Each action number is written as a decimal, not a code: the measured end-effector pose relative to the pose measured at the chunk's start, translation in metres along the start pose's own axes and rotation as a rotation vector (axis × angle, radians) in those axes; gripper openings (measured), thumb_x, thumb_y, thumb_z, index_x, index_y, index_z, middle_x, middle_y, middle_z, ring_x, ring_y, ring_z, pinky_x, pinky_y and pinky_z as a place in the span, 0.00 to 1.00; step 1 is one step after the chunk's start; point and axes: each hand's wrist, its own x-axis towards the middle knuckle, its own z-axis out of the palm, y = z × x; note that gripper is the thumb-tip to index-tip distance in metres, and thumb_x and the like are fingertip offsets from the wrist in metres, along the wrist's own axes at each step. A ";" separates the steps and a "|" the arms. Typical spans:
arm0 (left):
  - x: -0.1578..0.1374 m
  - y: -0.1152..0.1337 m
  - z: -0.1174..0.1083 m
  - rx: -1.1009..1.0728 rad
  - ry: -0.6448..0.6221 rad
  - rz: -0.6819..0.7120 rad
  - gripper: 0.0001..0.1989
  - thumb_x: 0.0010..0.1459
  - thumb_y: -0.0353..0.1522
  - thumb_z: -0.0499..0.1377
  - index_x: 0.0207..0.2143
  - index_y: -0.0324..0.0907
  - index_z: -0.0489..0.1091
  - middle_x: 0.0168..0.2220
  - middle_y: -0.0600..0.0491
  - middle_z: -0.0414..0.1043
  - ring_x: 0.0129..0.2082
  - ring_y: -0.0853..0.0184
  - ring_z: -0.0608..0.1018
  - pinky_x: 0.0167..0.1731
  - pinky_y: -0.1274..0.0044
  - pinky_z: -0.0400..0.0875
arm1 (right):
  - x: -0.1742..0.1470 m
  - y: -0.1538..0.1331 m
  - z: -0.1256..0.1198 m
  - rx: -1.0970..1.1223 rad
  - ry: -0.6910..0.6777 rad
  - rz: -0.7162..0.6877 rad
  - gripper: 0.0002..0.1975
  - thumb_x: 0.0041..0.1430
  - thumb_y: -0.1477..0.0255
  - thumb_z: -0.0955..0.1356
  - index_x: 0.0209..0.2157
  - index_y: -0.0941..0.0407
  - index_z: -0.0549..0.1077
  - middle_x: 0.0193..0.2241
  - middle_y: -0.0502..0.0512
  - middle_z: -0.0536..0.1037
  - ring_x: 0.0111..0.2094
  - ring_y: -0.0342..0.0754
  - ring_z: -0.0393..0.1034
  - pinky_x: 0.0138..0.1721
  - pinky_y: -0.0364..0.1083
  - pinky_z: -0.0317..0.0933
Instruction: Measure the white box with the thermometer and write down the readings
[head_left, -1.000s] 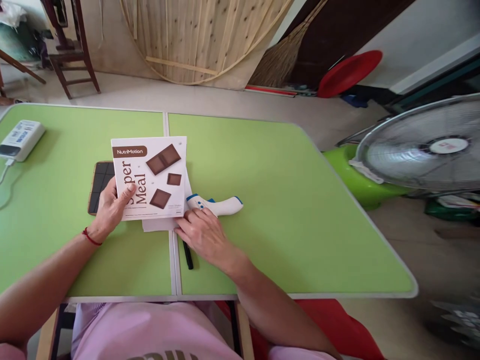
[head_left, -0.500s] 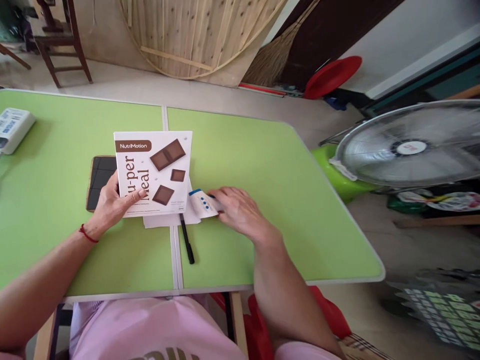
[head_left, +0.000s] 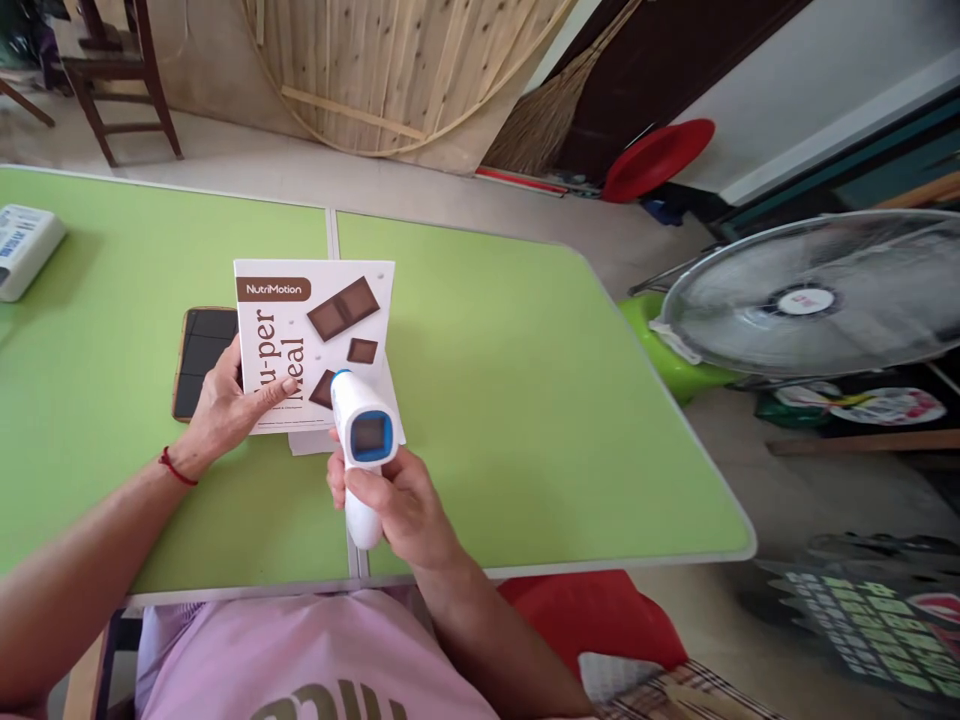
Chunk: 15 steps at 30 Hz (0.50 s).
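Reading left to right, I count one white block at the left edge, its print too small to make out; one dark phone-like slab; then, left of centre, the left hand, part-closed, gripping one white box, thumb on its face, which reads "NutriMotion" and, partly covered, "u-per Meal". Just below centre, one white handheld thermometer sits in the right hand, curled closely around its handle. One fan stands at right, its hub label illegible to me.
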 end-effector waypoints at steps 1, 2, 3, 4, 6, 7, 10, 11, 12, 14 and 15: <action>0.000 0.000 0.000 -0.002 0.002 0.005 0.31 0.53 0.52 0.70 0.51 0.43 0.72 0.46 0.46 0.80 0.45 0.51 0.81 0.43 0.62 0.80 | 0.002 0.004 0.001 0.026 0.013 0.024 0.12 0.53 0.62 0.72 0.29 0.54 0.68 0.21 0.46 0.72 0.21 0.42 0.65 0.25 0.44 0.63; 0.000 -0.001 0.000 -0.005 0.001 0.007 0.31 0.53 0.52 0.70 0.51 0.43 0.72 0.46 0.46 0.80 0.45 0.51 0.81 0.43 0.62 0.80 | 0.004 0.007 0.001 0.052 0.028 0.041 0.13 0.53 0.61 0.72 0.29 0.54 0.68 0.20 0.46 0.72 0.21 0.42 0.64 0.24 0.44 0.63; 0.000 -0.001 0.001 -0.010 -0.001 0.008 0.31 0.54 0.52 0.70 0.51 0.43 0.72 0.46 0.46 0.80 0.45 0.51 0.82 0.42 0.63 0.80 | 0.005 0.009 0.001 0.077 0.040 0.053 0.13 0.52 0.61 0.73 0.29 0.53 0.68 0.20 0.46 0.71 0.20 0.42 0.64 0.24 0.44 0.62; 0.000 -0.001 0.001 -0.015 -0.004 0.007 0.31 0.54 0.52 0.70 0.51 0.42 0.72 0.46 0.46 0.80 0.45 0.51 0.82 0.42 0.63 0.80 | 0.006 0.011 0.001 0.102 0.048 0.057 0.13 0.51 0.61 0.73 0.29 0.53 0.68 0.19 0.45 0.71 0.20 0.41 0.64 0.24 0.44 0.62; 0.000 -0.001 0.001 -0.021 -0.005 0.007 0.30 0.54 0.52 0.69 0.51 0.42 0.72 0.46 0.45 0.80 0.45 0.51 0.81 0.42 0.62 0.80 | 0.006 0.014 0.002 0.143 0.060 0.053 0.14 0.50 0.61 0.74 0.28 0.54 0.68 0.19 0.45 0.71 0.19 0.41 0.63 0.23 0.43 0.60; 0.000 -0.001 0.001 -0.021 -0.003 0.009 0.30 0.54 0.52 0.69 0.50 0.42 0.72 0.47 0.45 0.80 0.46 0.50 0.81 0.42 0.62 0.80 | 0.006 0.014 0.003 0.160 0.065 0.052 0.15 0.50 0.61 0.74 0.27 0.54 0.68 0.19 0.45 0.71 0.19 0.40 0.63 0.22 0.43 0.60; 0.000 0.000 0.001 -0.013 -0.002 0.014 0.30 0.54 0.52 0.70 0.50 0.42 0.73 0.48 0.44 0.79 0.48 0.50 0.80 0.42 0.63 0.80 | 0.006 0.014 0.007 0.205 0.087 0.064 0.15 0.48 0.61 0.75 0.27 0.54 0.69 0.20 0.45 0.72 0.18 0.39 0.62 0.21 0.42 0.57; 0.000 0.000 0.001 -0.010 0.001 0.009 0.30 0.53 0.52 0.70 0.50 0.42 0.73 0.48 0.44 0.79 0.48 0.50 0.80 0.42 0.63 0.81 | 0.006 0.013 0.008 0.218 0.092 0.072 0.15 0.48 0.61 0.75 0.28 0.55 0.70 0.20 0.45 0.72 0.18 0.39 0.62 0.21 0.42 0.57; 0.000 0.000 0.001 -0.007 0.004 0.004 0.29 0.53 0.52 0.70 0.50 0.43 0.73 0.48 0.45 0.79 0.48 0.50 0.80 0.42 0.64 0.81 | 0.006 0.013 0.009 0.228 0.093 0.081 0.15 0.47 0.60 0.76 0.28 0.55 0.71 0.20 0.46 0.72 0.18 0.39 0.62 0.21 0.42 0.57; -0.001 0.000 0.001 -0.008 0.007 -0.002 0.29 0.53 0.51 0.70 0.50 0.43 0.73 0.48 0.45 0.79 0.49 0.50 0.80 0.42 0.64 0.81 | 0.005 0.013 0.010 0.246 0.084 0.097 0.16 0.47 0.60 0.76 0.30 0.55 0.73 0.21 0.46 0.72 0.18 0.39 0.62 0.21 0.42 0.57; -0.001 0.000 0.001 -0.011 0.005 -0.004 0.29 0.53 0.51 0.70 0.50 0.43 0.73 0.48 0.45 0.79 0.49 0.50 0.80 0.43 0.64 0.80 | 0.005 0.013 0.010 0.254 0.079 0.104 0.16 0.47 0.60 0.76 0.31 0.55 0.73 0.21 0.46 0.72 0.19 0.40 0.62 0.21 0.42 0.57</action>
